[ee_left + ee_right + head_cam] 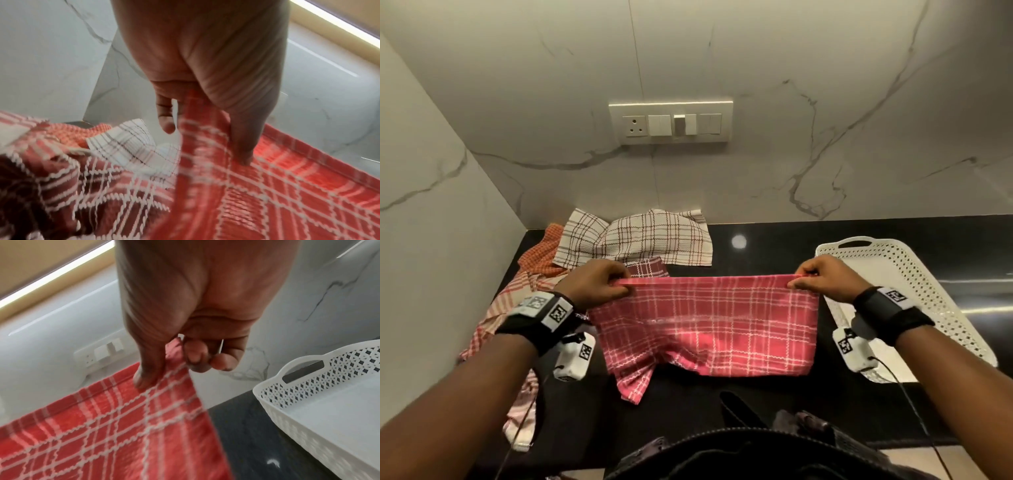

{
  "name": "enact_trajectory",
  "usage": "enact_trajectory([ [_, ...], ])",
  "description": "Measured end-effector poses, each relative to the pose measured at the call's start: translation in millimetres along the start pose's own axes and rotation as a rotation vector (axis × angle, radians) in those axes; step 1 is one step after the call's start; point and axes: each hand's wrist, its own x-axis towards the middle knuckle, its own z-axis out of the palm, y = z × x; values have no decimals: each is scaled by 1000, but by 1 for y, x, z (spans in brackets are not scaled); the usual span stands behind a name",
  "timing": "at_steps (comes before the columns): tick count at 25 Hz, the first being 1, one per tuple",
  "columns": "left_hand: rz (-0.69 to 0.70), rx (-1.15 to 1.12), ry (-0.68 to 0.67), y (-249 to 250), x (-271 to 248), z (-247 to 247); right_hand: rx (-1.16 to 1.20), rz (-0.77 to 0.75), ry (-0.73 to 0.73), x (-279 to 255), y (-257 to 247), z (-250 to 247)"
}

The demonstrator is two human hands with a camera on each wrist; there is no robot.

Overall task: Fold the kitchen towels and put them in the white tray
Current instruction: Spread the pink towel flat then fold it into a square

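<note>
Both hands, left hand (595,281) and right hand (822,278), pinch the top corners of a red cotton towel with white checks (709,322), stretched above the black counter (756,404). Right wrist view alone shows the white perforated plastic tray's (308,441) bare floor. Piled towels (633,245) lie behind, partly hidden.

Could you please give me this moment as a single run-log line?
step: folding | left hand: pinches red towel corner | right hand: pinches other corner | towel: stretched above counter | white tray: no towels
</note>
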Motion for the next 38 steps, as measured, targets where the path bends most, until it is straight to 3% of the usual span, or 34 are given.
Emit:
enact_trajectory([
  [3, -45, -17, 142, -16, 5, -38, 214, 7, 236, 11, -19, -27],
  [7, -88, -251, 562, -4, 22, -91, 582, 20, 485, 32, -70, -66],
  [10, -24, -547, 782, 33, 27, -132, 902, -80, 561, 37, -113, -101],
  [16, 273, -963, 869, 63, 4, -185, 1078, -431, 607, 11, -157, -152],
  [20, 338, -955, 929, 70, -16, -160, 1031, -451, 642, -18, -151, -138],
  [24, 205, -962, 842, 60, -44, -86, 1060, -334, 597, -42, -103, -83],
  [27, 44, -913, 760, 32, -57, -18, 1003, -146, 515, -60, -52, -25],
  [29, -51, -754, 643, 15, -65, 34, 939, -16, 477, -69, -18, 15],
  [33, -204, -736, 421, -16, -82, 126, 844, 187, 431, -85, 43, 86],
  [38, -261, -586, 251, -25, -112, 177, 761, 362, 303, -112, 83, 127],
])
